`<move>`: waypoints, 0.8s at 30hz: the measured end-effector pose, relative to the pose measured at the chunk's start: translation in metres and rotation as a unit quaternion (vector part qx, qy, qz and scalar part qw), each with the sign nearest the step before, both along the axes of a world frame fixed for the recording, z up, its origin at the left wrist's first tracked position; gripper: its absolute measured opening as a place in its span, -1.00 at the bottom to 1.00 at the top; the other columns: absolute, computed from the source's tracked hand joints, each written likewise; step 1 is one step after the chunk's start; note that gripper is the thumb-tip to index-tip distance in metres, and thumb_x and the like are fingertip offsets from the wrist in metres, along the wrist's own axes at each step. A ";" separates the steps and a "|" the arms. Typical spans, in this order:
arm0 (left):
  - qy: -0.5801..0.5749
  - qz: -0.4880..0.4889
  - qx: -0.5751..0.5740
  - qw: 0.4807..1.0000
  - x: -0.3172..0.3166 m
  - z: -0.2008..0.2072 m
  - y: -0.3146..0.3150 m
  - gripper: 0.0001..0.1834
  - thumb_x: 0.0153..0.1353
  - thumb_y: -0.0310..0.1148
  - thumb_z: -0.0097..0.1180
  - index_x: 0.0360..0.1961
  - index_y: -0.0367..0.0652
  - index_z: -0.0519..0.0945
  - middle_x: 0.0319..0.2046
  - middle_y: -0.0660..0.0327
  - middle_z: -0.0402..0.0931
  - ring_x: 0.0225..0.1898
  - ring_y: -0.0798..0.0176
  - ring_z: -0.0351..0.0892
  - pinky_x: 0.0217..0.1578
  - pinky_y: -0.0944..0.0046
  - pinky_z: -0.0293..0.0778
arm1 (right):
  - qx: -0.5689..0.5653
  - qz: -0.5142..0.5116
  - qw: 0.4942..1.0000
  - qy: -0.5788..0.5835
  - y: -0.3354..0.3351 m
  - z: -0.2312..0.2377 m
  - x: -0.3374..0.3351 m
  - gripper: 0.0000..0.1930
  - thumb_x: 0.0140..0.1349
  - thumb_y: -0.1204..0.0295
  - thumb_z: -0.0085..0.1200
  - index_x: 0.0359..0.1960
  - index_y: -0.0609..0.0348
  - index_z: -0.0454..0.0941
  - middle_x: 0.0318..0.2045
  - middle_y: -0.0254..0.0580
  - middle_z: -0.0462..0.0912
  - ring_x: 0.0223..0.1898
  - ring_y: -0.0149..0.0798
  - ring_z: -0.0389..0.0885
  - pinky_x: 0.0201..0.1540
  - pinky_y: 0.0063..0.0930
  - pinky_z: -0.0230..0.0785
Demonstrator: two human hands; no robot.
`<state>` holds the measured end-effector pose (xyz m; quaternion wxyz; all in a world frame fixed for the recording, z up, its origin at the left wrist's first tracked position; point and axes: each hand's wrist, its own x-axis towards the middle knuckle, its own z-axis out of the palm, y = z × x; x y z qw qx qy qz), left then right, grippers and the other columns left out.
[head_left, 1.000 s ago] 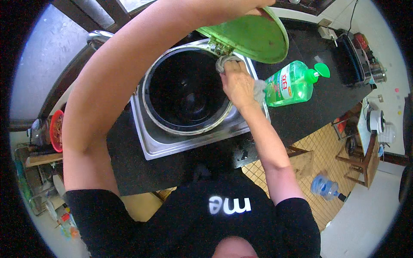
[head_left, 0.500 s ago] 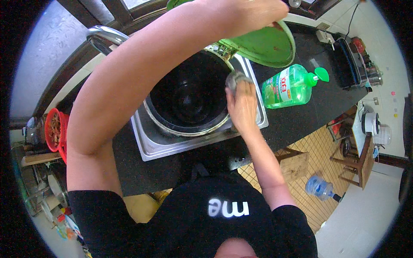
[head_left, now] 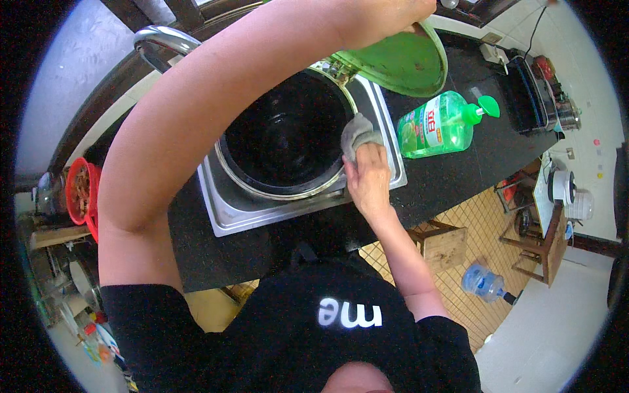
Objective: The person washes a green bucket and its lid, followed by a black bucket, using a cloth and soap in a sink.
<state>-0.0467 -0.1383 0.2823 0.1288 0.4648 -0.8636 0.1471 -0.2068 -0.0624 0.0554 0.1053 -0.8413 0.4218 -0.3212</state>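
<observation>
A large round pot [head_left: 285,131] with a dark inside and a pale rim sits in the steel sink [head_left: 229,221]. Its green lid [head_left: 407,64] stands raised at the far right, joined to the rim by what looks like a grimy hinge. Reaching across above the pot, my left arm ends in my left hand [head_left: 400,12], closed on the lid's upper edge; the top of the picture cuts off part of it. My right hand [head_left: 370,180] is closed on a grey cloth [head_left: 358,136], pressed against the right side of the pot's rim.
A green pump bottle of liquid soap [head_left: 436,126] stands on the black counter [head_left: 485,147] right of the sink. Behind the sink, a curved chrome faucet [head_left: 160,40] rises at left. Red baskets [head_left: 80,190] lie far left; a wooden stool [head_left: 445,247] and water jug [head_left: 483,283] are on the floor.
My right hand has slid slightly toward me along the rim, and more of the grey cloth shows. My left hand keeps its hold on the lid. The whole view has shifted a little.
</observation>
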 end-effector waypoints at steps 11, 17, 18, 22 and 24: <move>0.046 0.007 -0.276 0.960 0.079 -0.101 0.079 -0.21 -0.12 -0.29 0.31 0.19 0.11 0.24 0.20 0.03 0.10 0.23 0.02 0.09 0.20 0.01 0.03 | 0.063 0.167 0.975 0.132 -0.023 0.031 -0.014 -0.64 0.05 0.33 0.12 -0.20 0.34 0.40 -0.28 0.12 0.48 -0.15 0.16 0.41 -0.13 -0.13 0.31; 0.480 0.119 -0.214 0.842 0.069 -0.155 0.149 -0.34 -0.21 -0.45 0.36 -0.02 -0.22 0.32 -0.07 0.07 0.32 0.01 0.05 0.30 0.01 0.18 0.25 | 0.108 0.236 0.954 0.152 -0.037 0.042 -0.015 -0.72 0.07 0.35 0.06 -0.27 0.31 0.42 -0.32 0.10 0.45 -0.23 0.15 0.40 -0.18 -0.17 0.30; 0.471 0.143 -0.171 0.854 0.068 -0.170 0.161 -0.45 -0.17 -0.45 0.32 -0.09 -0.19 0.39 -0.05 0.06 0.33 0.02 0.03 0.31 0.03 0.17 0.23 | 0.101 0.251 0.952 0.146 -0.040 0.041 -0.019 -0.73 0.07 0.36 0.05 -0.26 0.31 0.42 -0.30 0.11 0.44 -0.21 0.16 0.40 -0.17 -0.17 0.30; 0.301 0.328 -0.097 0.890 0.072 -0.239 0.179 -0.81 0.04 -0.32 0.10 -0.33 -0.17 0.49 0.06 0.10 0.32 0.17 -0.02 0.20 0.17 0.03 0.04 | 0.114 0.266 0.946 0.147 -0.037 0.040 -0.020 -0.73 0.04 0.42 0.08 -0.24 0.29 0.41 -0.21 0.13 0.42 -0.16 0.18 0.39 -0.12 -0.15 0.30; 0.300 0.332 -0.096 0.889 0.078 -0.261 0.177 -0.84 0.08 -0.31 0.00 -0.42 -0.18 0.50 0.07 0.11 0.32 0.21 -0.03 0.14 0.21 -0.02 -0.04 | 0.098 0.270 0.947 0.146 -0.036 0.035 -0.019 -0.73 0.01 0.43 0.10 -0.25 0.25 0.40 -0.19 0.12 0.42 -0.14 0.18 0.39 -0.10 -0.10 0.30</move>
